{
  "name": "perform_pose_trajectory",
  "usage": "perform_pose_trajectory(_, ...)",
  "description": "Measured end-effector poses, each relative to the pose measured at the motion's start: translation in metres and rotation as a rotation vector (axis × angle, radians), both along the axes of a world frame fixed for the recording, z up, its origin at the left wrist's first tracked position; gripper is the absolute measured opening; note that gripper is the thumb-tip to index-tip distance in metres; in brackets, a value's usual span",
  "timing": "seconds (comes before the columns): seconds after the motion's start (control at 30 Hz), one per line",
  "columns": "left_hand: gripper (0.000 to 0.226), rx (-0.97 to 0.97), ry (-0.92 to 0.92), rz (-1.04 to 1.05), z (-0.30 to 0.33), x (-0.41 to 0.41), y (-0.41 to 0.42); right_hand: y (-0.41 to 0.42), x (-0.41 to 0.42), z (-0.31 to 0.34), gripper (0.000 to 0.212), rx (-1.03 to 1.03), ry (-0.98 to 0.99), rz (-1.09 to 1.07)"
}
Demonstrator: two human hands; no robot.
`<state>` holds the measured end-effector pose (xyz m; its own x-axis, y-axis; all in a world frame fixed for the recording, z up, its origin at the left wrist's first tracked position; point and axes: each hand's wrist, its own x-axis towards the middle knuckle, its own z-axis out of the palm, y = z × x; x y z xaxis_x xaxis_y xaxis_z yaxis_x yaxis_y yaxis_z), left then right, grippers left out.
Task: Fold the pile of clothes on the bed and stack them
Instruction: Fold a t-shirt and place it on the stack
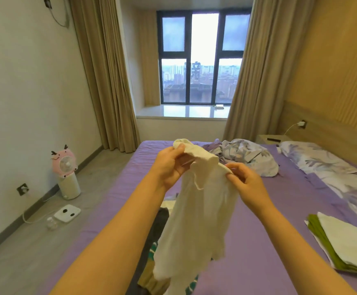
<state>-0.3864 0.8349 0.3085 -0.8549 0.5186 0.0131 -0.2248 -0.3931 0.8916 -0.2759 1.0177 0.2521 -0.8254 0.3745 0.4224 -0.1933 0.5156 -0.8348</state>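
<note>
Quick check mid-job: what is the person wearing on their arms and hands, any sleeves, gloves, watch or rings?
Nothing shows: the left hand and right hand are bare, without gloves, rings or watch. Both forearms are uncovered to the frame's bottom edge; no sleeve is visible.

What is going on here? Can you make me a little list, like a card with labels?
place: bedroom, purple bed
left hand: grips white top at its upper edge
right hand: pinches the top's other upper corner
white top: held up, hanging over the bed
unfolded pile: under the top, near edge
folded stack: green and white, on the right
floor: pink fan, white scale
</note>
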Motion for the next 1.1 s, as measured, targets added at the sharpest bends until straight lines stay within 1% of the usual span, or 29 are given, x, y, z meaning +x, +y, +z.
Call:
perform_pose_trajectory(0.17, 0.023, 0.069, 0.066, -0.105, 0.037, 0.049, 0.044, -0.012, 0.05, -0.006, 0.024, -0.106, 0.036, -0.122)
perform_pose_trajectory(0.27, 0.02, 0.08, 0.11, -0.118, 0.059, 0.076, 0.065, -0.021, 0.077, -0.013, 0.037, -0.157, 0.059, -0.184)
perform_pose_trajectory(0.33, 0.017, 0.098, 0.127, -0.124, 0.072, 0.09, 0.076, -0.025, 0.088, -0.021, 0.048, -0.185, -0.007, -0.186)
perform_pose_trajectory(0.37, 0.016, 0.097, 0.138, -0.121, 0.078, 0.095, 0.082, -0.025, 0.092, -0.027, 0.048, -0.185, -0.067, -0.173)
perform_pose_trajectory(0.4, 0.016, 0.095, 0.149, -0.113, 0.083, 0.1, 0.088, -0.023, 0.093, -0.033, 0.042, -0.156, -0.131, -0.159)
perform_pose_trajectory(0.43, 0.016, 0.093, 0.16, -0.102, 0.088, 0.103, 0.093, -0.019, 0.094, -0.04, 0.031, -0.11, -0.186, -0.154)
perform_pose_trajectory(0.47, 0.016, 0.088, 0.176, -0.088, 0.092, 0.105, 0.099, -0.011, 0.095, -0.044, 0.019, -0.082, -0.216, -0.161)
perform_pose_trajectory(0.5, 0.016, 0.074, 0.196, -0.072, 0.094, 0.107, 0.104, -0.001, 0.097, -0.047, 0.009, -0.1, -0.222, -0.174)
perform_pose_trajectory(0.53, 0.017, 0.047, 0.221, -0.053, 0.096, 0.107, 0.11, 0.011, 0.099, -0.047, 0.004, -0.166, -0.211, -0.176)
perform_pose_trajectory(0.6, 0.018, -0.063, 0.302, -0.006, 0.095, 0.103, 0.121, 0.038, 0.107, -0.039, 0.008, -0.378, -0.164, -0.156)
perform_pose_trajectory(0.63, 0.02, -0.15, 0.361, 0.025, 0.092, 0.1, 0.127, 0.054, 0.111, -0.033, 0.011, -0.471, -0.13, -0.149)
perform_pose_trajectory(0.67, 0.021, -0.246, 0.425, 0.054, 0.086, 0.096, 0.133, 0.07, 0.115, -0.026, 0.014, -0.522, -0.098, -0.157)
perform_pose_trajectory(0.73, 0.02, -0.405, 0.515, 0.105, 0.07, 0.091, 0.146, 0.104, 0.121, -0.01, 0.017, -0.539, -0.052, -0.193)
perform_pose_trajectory(0.83, 0.025, -0.529, 0.544, 0.133, 0.035, 0.091, 0.163, 0.15, 0.122, 0.011, 0.022, -0.515, -0.039, -0.165)
perform_pose_trajectory(0.93, 0.015, -0.569, 0.52, 0.013, -0.008, 0.112, 0.183, 0.186, 0.117, 0.025, 0.021, -0.495, -0.063, -0.092)
perform_pose_trajectory(0.97, 0.019, -0.557, 0.489, -0.067, -0.024, 0.123, 0.192, 0.194, 0.113, 0.029, 0.02, -0.501, -0.065, -0.069)
perform_pose_trajectory(1.03, 0.042, -0.528, 0.45, -0.216, -0.058, 0.146, 0.217, 0.209, 0.105, 0.031, 0.02, -0.515, -0.084, -0.024)
perform_pose_trajectory(1.07, 0.046, -0.53, 0.434, -0.227, -0.073, 0.158, 0.233, 0.216, 0.102, 0.03, 0.019, -0.509, -0.104, -0.015)
perform_pose_trajectory(1.1, 0.044, -0.53, 0.408, -0.19, -0.086, 0.168, 0.249, 0.222, 0.1, 0.028, 0.018, -0.492, -0.124, -0.011)
